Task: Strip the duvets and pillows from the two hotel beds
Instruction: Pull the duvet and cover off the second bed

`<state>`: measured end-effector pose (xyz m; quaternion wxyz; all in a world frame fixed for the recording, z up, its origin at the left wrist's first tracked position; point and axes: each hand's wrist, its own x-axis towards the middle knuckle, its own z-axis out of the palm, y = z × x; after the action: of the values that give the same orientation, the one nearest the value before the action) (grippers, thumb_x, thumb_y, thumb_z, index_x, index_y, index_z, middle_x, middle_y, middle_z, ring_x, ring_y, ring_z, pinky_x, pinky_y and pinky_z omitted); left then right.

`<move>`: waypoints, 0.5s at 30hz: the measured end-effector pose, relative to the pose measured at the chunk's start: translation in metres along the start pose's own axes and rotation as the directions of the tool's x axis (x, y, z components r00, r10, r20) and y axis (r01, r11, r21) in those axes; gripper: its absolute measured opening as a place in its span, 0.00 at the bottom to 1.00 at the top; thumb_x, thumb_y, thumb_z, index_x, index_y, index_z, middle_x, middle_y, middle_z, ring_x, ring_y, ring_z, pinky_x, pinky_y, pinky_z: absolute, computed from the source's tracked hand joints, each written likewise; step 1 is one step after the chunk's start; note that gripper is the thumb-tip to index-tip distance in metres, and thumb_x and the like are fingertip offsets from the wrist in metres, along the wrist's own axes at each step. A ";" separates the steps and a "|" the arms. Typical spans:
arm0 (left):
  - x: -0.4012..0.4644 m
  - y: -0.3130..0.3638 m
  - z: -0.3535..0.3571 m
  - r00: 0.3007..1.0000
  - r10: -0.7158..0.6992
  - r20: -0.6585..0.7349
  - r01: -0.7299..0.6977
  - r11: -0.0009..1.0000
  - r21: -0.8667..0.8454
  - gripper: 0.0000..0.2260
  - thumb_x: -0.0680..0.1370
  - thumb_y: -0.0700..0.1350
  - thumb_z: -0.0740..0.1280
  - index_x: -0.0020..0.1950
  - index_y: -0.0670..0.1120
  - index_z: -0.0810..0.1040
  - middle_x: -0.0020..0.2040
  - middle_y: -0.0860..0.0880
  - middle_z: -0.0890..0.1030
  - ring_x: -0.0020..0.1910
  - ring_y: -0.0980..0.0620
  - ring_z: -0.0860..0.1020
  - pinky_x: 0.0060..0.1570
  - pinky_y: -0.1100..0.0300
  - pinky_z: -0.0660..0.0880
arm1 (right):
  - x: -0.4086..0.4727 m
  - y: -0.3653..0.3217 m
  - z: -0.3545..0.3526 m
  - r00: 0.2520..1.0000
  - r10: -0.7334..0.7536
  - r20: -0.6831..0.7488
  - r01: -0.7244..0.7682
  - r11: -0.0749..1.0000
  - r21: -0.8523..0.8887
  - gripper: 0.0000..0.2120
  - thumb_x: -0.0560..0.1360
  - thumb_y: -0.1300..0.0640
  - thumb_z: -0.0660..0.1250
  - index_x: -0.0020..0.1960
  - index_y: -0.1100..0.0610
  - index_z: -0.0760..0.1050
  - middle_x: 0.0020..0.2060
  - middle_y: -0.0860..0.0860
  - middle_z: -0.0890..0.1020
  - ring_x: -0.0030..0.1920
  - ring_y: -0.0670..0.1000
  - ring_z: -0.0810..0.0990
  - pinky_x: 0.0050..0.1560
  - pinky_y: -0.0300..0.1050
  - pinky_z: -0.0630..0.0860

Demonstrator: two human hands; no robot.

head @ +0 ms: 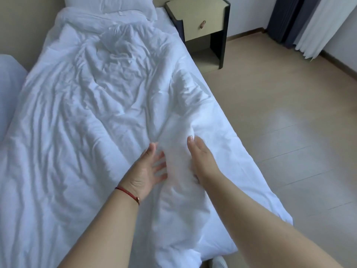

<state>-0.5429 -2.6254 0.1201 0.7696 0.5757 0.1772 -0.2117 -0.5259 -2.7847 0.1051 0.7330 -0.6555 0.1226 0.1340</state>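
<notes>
We log one white duvet (92, 105), heavily creased, spread over the near bed (210, 97) from the pillow end down to the foot; a raised ridge of it runs along its three o'clock edge, and that is where both hands sit. Left hand (149, 171): palm turned toward the ridge, fingers (161, 168) spread apart and straight, pressing the fold from its nine o'clock side; a red string bracelet (128, 193) circles the wrist. Right hand (200, 154): laid against the three o'clock side of the same ridge, thumb up, its fingers sunk into the cloth, so we cannot tell whether they are curled on it or flat. One white pillow (114, 4) lies at twelve o'clock at the head of the bed, touching the top of the duvet. One beige nightstand (201, 26) with dark side panels and a single drawer knob stands just beside the bed at one o'clock. Pale wood-look floor (280, 122) fills the three o'clock side; dark and white curtains (301, 22) hang at two o'clock. At nine o'clock we note the white edge of a second bed (9, 84). A white shoe tip (220, 263) shows at six o'clock.
</notes>
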 end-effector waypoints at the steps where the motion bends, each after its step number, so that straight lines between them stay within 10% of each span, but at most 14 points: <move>1: 0.001 0.007 0.005 0.999 0.036 -0.013 -0.035 0.999 0.027 0.36 0.54 0.72 0.74 0.56 0.53 0.82 0.55 0.48 0.83 0.54 0.48 0.82 0.55 0.48 0.77 | -0.006 -0.009 0.013 0.986 0.063 0.156 -0.073 0.995 0.063 0.22 0.81 0.43 0.52 0.59 0.56 0.76 0.52 0.51 0.82 0.51 0.49 0.81 0.52 0.41 0.77; 5: 0.010 -0.002 -0.004 0.891 0.207 -0.405 -0.092 0.954 0.286 0.17 0.75 0.58 0.69 0.51 0.44 0.81 0.48 0.40 0.84 0.47 0.43 0.83 0.50 0.48 0.80 | -0.013 0.001 0.037 0.861 0.131 0.492 -0.188 0.980 0.068 0.34 0.76 0.32 0.42 0.59 0.51 0.78 0.53 0.53 0.83 0.57 0.52 0.81 0.62 0.47 0.74; 11: 0.010 -0.022 -0.015 0.863 0.172 -0.474 -0.126 0.984 0.127 0.17 0.74 0.56 0.69 0.47 0.41 0.82 0.48 0.40 0.84 0.51 0.41 0.82 0.56 0.44 0.78 | 0.041 0.020 -0.004 0.959 0.024 -0.283 -0.072 0.984 -0.162 0.19 0.75 0.39 0.60 0.42 0.56 0.72 0.32 0.49 0.76 0.36 0.52 0.75 0.39 0.45 0.70; 15: -0.003 -0.020 -0.012 0.923 0.156 -0.351 -0.158 0.987 0.025 0.25 0.70 0.60 0.66 0.53 0.40 0.82 0.50 0.42 0.85 0.53 0.45 0.82 0.55 0.51 0.78 | 0.078 0.045 -0.032 0.931 0.321 -0.171 -0.326 0.945 0.000 0.42 0.59 0.25 0.63 0.57 0.59 0.73 0.54 0.49 0.78 0.52 0.51 0.77 0.51 0.46 0.74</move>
<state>-0.5564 -2.6187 0.1017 0.7409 0.6153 0.2657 -0.0428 -0.4690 -2.8088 0.0319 0.6786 -0.6456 0.2885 0.1987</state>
